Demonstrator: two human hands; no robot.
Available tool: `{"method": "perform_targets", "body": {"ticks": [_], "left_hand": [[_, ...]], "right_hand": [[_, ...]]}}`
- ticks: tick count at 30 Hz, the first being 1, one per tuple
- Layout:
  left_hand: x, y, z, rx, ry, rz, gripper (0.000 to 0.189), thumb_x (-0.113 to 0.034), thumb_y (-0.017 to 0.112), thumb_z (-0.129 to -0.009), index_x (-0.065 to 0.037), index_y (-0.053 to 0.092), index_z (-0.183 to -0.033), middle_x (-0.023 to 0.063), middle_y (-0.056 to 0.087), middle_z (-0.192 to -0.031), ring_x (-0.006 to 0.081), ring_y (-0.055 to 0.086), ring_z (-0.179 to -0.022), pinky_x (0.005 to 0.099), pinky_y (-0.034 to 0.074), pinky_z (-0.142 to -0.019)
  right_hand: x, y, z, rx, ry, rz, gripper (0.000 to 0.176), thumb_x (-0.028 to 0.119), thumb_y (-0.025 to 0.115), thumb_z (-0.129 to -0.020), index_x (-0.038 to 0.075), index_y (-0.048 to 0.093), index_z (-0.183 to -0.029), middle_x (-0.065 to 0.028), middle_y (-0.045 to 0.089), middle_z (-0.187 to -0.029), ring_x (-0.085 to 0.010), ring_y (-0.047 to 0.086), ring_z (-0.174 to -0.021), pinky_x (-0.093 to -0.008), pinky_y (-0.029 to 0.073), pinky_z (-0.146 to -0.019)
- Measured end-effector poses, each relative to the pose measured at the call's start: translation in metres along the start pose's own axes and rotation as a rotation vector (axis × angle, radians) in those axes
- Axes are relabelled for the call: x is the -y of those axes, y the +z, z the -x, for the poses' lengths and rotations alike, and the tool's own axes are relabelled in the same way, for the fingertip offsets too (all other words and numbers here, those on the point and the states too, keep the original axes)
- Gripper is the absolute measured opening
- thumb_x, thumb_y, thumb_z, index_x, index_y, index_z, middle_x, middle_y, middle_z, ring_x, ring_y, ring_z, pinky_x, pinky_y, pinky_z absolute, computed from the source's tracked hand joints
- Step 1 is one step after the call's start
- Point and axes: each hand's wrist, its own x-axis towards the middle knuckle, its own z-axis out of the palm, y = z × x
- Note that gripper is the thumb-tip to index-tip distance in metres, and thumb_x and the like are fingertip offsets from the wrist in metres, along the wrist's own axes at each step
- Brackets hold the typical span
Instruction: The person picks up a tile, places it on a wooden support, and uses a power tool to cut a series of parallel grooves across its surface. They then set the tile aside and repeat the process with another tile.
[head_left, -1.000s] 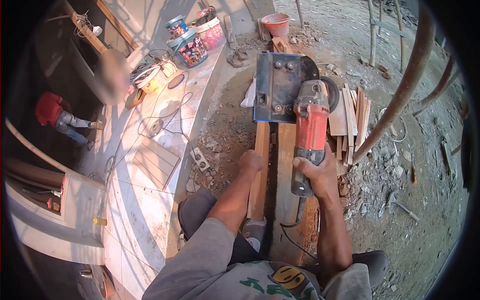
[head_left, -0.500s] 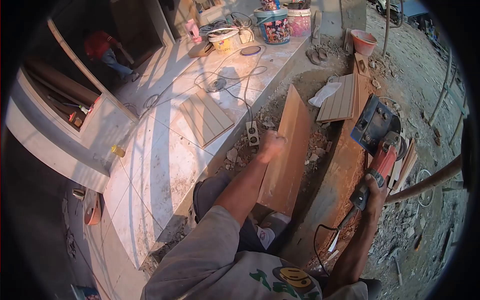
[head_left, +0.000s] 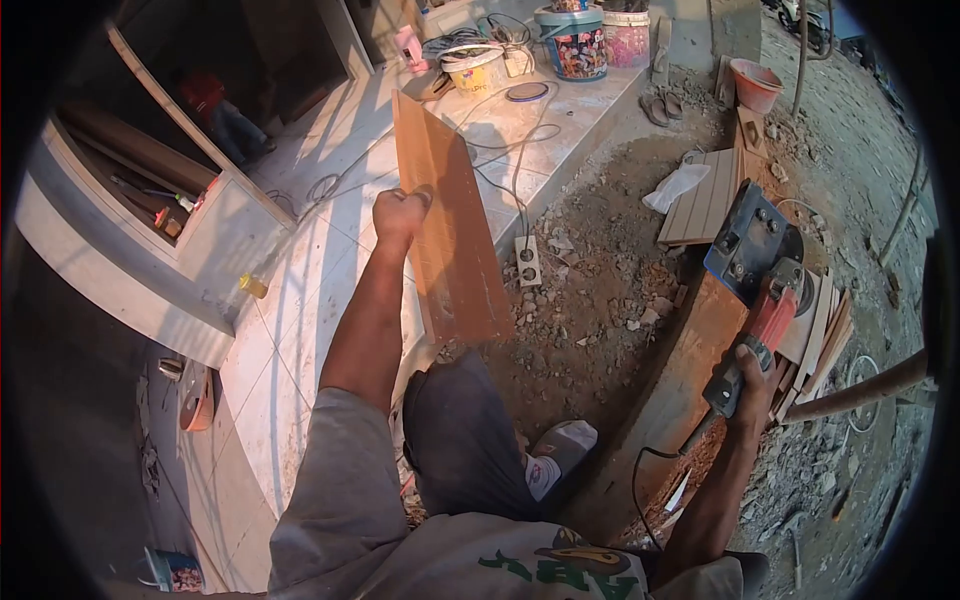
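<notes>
The left hand [head_left: 400, 212] is closed in a fist on the edge of a long brown tile [head_left: 455, 240]. It holds the tile up in the air, tilted, just to the left of the socket strip [head_left: 527, 262], which lies on the rubble. The right hand [head_left: 752, 380] is well to the right of the socket strip and grips the dark handle of a red cutting machine [head_left: 768, 300]. The dark base plate of the machine sits over the far end of a second brown tile [head_left: 685, 375], which lies on the ground. A stack of thin strips [head_left: 825, 330] is just beside the machine, on the side away from the socket strip. A grey ribbed tile [head_left: 705, 195] lies beyond the socket strip, to its right. Painted buckets [head_left: 580, 40] stand far behind the socket strip, on the white tiled floor [head_left: 300, 330].
</notes>
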Motion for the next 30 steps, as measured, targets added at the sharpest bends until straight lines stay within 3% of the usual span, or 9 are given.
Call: {"method": "perform_targets", "body": {"ticks": [6, 12, 14, 18, 24, 30], "left_hand": [[0.097, -0.080, -0.018, -0.072, -0.008, -0.329, 0.033, -0.033, 0.071, -0.071, -0.002, 0.073, -0.081, 0.0190, 0.072, -0.085, 0.0351, 0.071, -0.085, 0.0423, 0.054, -0.079], [0.145, -0.135, 0.018, -0.059, -0.242, -0.629, 0.033, -0.032, 0.069, -0.072, -0.005, 0.075, -0.090, 0.0182, 0.073, -0.093, 0.0357, 0.070, -0.090, 0.0428, 0.055, -0.082], [0.181, -0.143, 0.020, -0.098, -0.252, -0.688, 0.033, -0.031, 0.068, -0.073, -0.005, 0.074, -0.092, 0.0177, 0.073, -0.096, 0.0351, 0.070, -0.092, 0.0432, 0.055, -0.082], [0.190, -0.150, 0.037, -0.022, -0.393, -0.818, 0.032, -0.028, 0.068, -0.078, -0.003, 0.073, -0.098, 0.0183, 0.072, -0.101, 0.0325, 0.070, -0.098, 0.0419, 0.056, -0.084], [0.229, -0.144, 0.047, -0.036, -0.406, -0.933, 0.027, -0.028, 0.068, -0.083, -0.007, 0.074, -0.098, 0.0169, 0.072, -0.104, 0.0325, 0.070, -0.100, 0.0417, 0.056, -0.085], [0.225, -0.132, 0.066, 0.043, -0.362, -0.952, 0.026, -0.027, 0.066, -0.084, -0.007, 0.074, -0.097, 0.0174, 0.072, -0.103, 0.0333, 0.070, -0.099, 0.0426, 0.056, -0.085]], "right_hand": [[-0.014, 0.005, -0.001, -0.047, 0.059, 0.016, 0.049, 0.028, 0.073, -0.080, 0.003, 0.050, -0.116, -0.0068, 0.059, -0.082, -0.0160, 0.060, -0.060, -0.0293, 0.051, -0.054], [-0.018, 0.009, -0.003, -0.034, 0.096, 0.020, 0.051, 0.032, 0.074, -0.078, 0.004, 0.052, -0.114, -0.0081, 0.060, -0.079, -0.0165, 0.061, -0.060, -0.0293, 0.052, -0.055], [-0.022, 0.007, -0.006, -0.010, 0.092, 0.044, 0.050, 0.033, 0.074, -0.079, 0.003, 0.052, -0.113, -0.0078, 0.060, -0.079, -0.0164, 0.061, -0.061, -0.0293, 0.052, -0.055], [-0.024, 0.014, -0.008, -0.026, 0.089, 0.072, 0.050, 0.033, 0.074, -0.079, 0.003, 0.052, -0.112, -0.0082, 0.061, -0.080, -0.0159, 0.061, -0.061, -0.0288, 0.052, -0.056], [-0.028, 0.018, -0.009, -0.019, 0.100, 0.080, 0.050, 0.031, 0.074, -0.079, 0.002, 0.052, -0.113, -0.0085, 0.061, -0.080, -0.0162, 0.061, -0.060, -0.0285, 0.052, -0.054], [-0.030, 0.023, -0.006, -0.038, 0.089, 0.101, 0.049, 0.030, 0.074, -0.079, 0.002, 0.052, -0.113, -0.0089, 0.061, -0.079, -0.0165, 0.061, -0.059, -0.0284, 0.051, -0.053]]}}
